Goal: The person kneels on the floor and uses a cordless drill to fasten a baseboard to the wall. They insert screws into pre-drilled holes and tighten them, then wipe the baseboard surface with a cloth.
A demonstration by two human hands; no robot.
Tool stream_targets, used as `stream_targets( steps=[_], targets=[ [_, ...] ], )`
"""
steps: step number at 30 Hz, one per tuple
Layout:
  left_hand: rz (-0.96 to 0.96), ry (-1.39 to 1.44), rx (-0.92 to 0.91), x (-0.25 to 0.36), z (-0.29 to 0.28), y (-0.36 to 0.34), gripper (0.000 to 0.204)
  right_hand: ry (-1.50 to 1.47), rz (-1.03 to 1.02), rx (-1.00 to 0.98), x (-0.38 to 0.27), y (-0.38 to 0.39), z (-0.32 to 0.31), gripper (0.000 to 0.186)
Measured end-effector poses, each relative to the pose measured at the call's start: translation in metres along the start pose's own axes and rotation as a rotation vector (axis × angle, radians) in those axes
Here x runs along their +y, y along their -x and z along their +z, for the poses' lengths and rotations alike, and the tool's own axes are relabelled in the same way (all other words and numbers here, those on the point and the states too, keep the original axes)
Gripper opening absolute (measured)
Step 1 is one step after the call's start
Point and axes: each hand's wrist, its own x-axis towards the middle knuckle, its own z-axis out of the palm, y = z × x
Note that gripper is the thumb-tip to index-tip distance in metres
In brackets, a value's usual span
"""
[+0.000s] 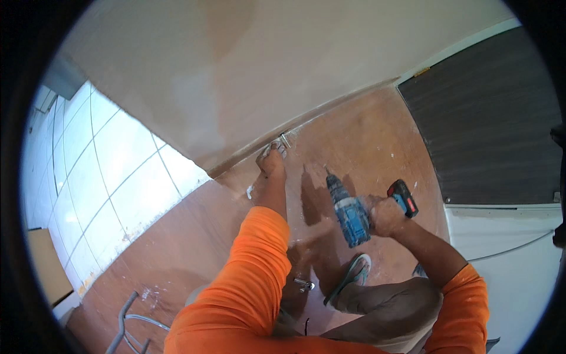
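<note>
My left hand is at the foot of the beige wall, its fingers closed on a small metal fitting against the skirting. In my right hand is a dusty blue cordless drill, its bit angled toward the wall and its battery pack sticking out to the right. A similar small metal piece lies on the reddish floor between my legs, near my sandalled foot.
A dark door with pale frame stands at right, a cable below it. White tiles lie beyond the wall corner at left, with a cardboard box. A bent metal tubular frame is at lower left.
</note>
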Motion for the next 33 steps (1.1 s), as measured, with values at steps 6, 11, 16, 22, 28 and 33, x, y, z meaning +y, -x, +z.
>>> stream_targets(
  steps=[6, 11, 16, 22, 28, 33],
  targets=[
    [0.017, -0.067, -0.22, 0.026, -0.041, 0.03, 0.022, -0.002, -0.115, -0.118, -0.009, -0.025, 0.053, 0.044],
    [0.23, -0.26, -0.193, 0.073, -0.082, 0.047, 0.018, 0.131, -0.17, -0.115, 0.001, -0.062, 0.062, 0.045],
    [0.376, -0.782, -0.109, 0.119, -0.123, 0.03, 0.021, 0.097, -0.333, 0.13, 0.0, -0.079, 0.047, 0.048],
    [0.403, -1.574, -0.072, 0.092, -0.16, 0.053, 0.03, -0.064, -0.207, 0.097, 0.001, -0.071, 0.035, 0.044],
    [0.706, -1.226, -0.146, 0.036, -0.133, 0.095, 0.058, -0.068, -0.144, 0.063, 0.021, -0.045, 0.037, 0.044],
    [0.543, -1.571, -0.182, 0.033, -0.112, 0.087, 0.044, -0.079, -0.085, 0.06, 0.037, -0.028, 0.049, 0.039]
  ],
)
